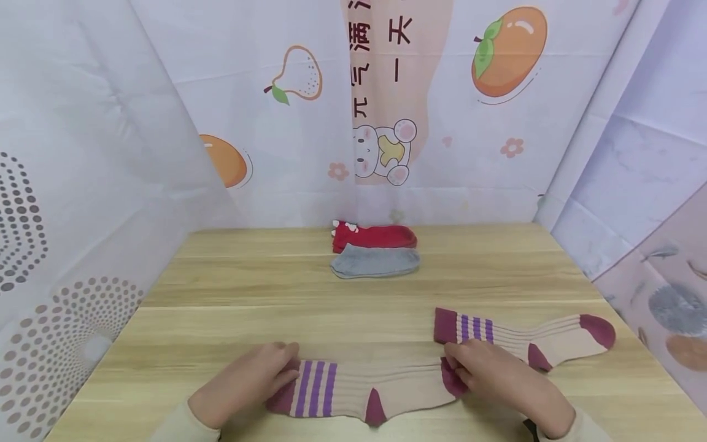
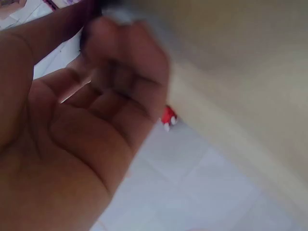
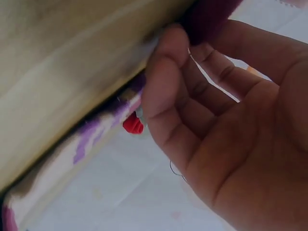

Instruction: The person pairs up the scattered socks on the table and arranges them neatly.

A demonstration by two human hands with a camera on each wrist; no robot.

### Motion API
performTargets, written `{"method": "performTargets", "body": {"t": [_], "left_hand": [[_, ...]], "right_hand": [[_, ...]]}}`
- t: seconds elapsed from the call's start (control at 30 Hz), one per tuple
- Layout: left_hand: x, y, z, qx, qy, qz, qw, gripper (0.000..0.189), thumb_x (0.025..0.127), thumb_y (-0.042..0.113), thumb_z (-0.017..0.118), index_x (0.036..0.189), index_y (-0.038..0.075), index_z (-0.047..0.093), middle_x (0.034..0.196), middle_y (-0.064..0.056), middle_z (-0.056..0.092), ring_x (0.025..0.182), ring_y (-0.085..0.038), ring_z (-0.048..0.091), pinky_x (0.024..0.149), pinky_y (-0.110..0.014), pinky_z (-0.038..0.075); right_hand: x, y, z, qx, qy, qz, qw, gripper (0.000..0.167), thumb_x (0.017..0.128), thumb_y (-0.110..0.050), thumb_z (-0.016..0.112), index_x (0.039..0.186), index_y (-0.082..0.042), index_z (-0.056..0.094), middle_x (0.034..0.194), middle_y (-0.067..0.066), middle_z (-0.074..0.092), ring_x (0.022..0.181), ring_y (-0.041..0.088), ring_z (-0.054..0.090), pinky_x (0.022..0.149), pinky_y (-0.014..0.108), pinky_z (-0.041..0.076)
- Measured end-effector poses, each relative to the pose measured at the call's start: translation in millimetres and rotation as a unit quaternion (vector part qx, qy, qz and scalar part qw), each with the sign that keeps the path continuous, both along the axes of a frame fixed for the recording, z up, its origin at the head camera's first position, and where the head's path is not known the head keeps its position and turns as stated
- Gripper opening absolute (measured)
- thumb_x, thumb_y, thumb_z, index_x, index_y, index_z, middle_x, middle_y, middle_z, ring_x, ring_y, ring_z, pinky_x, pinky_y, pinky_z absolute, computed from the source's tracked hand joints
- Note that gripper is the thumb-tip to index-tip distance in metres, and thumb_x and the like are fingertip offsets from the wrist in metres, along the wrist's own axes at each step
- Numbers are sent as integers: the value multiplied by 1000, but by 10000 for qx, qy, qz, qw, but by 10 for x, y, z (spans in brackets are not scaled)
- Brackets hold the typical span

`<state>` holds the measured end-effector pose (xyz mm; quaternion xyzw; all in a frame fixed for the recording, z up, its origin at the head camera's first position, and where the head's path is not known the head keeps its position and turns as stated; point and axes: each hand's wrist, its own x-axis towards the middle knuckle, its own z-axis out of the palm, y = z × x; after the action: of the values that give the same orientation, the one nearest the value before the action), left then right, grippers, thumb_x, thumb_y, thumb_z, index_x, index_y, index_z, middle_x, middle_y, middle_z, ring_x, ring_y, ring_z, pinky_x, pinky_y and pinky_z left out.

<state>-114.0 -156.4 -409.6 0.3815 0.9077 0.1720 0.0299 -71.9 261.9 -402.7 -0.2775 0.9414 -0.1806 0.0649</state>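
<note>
A cream sock [image 1: 411, 383] with maroon cuff, heel and toe and purple stripes lies stretched flat near the table's front edge. My left hand [image 1: 254, 377] pinches its cuff, thumb against curled fingers; in the left wrist view the dark cuff shows at the fingertips of that hand [image 2: 96, 115]. At the other end, my right hand [image 1: 491, 371] pinches the maroon toe [image 3: 207, 21], partly hiding it. A matching sock [image 1: 558, 337] lies just beyond the right hand, its toe pointing right.
Toward the back of the wooden table [image 1: 232, 288] lie a grey ankle sock [image 1: 381, 262] and, right behind it, a red sock [image 1: 386, 236] with white bits at its left end. Printed curtains [image 1: 298, 153] hang along the back and sides.
</note>
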Motion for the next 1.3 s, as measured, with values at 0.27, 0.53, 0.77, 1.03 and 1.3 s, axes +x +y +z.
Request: {"method": "performTargets", "body": {"t": [0.27,0.53,0.77,1.03,1.3], "left_hand": [[4,88,202,-673,1274,180,9894,23,90,23,74,96,10,56,70,7,46,57,-4,43,49,-21,43],[-59,504,371,-736,751,-301,9940,24,91,26,72,102,9,59,74,4,52,60,-6,45,54,-23,46],[-201,879,381,-609,972,-730,9907,20,92,24,72,99,11,58,72,5,48,60,-6,43,53,-20,43],[-316,1429,473,-738,1360,-1158,9811,23,95,30,69,106,13,58,81,4,57,67,-7,52,59,-18,47],[-439,2068,494,-343,1512,-1311,9792,21,96,29,67,109,13,62,89,5,60,76,-4,55,67,-14,47]], "right_hand": [[54,99,162,-170,192,-519,9983,21,95,-17,67,78,-22,55,61,-16,39,55,-2,39,50,20,39],[-15,399,245,138,830,-1256,9885,20,96,-16,65,79,-18,54,59,-14,39,52,0,36,49,22,36],[-55,652,209,363,795,-1654,9823,19,100,-19,60,81,-15,59,60,-11,41,54,4,38,54,26,38],[-96,932,203,501,847,-2227,9699,15,99,-16,60,89,-5,60,70,-2,52,63,14,47,58,35,44],[-122,1271,177,921,1453,-2661,9485,24,91,-10,65,103,10,57,93,31,60,87,54,56,71,63,48]]}}
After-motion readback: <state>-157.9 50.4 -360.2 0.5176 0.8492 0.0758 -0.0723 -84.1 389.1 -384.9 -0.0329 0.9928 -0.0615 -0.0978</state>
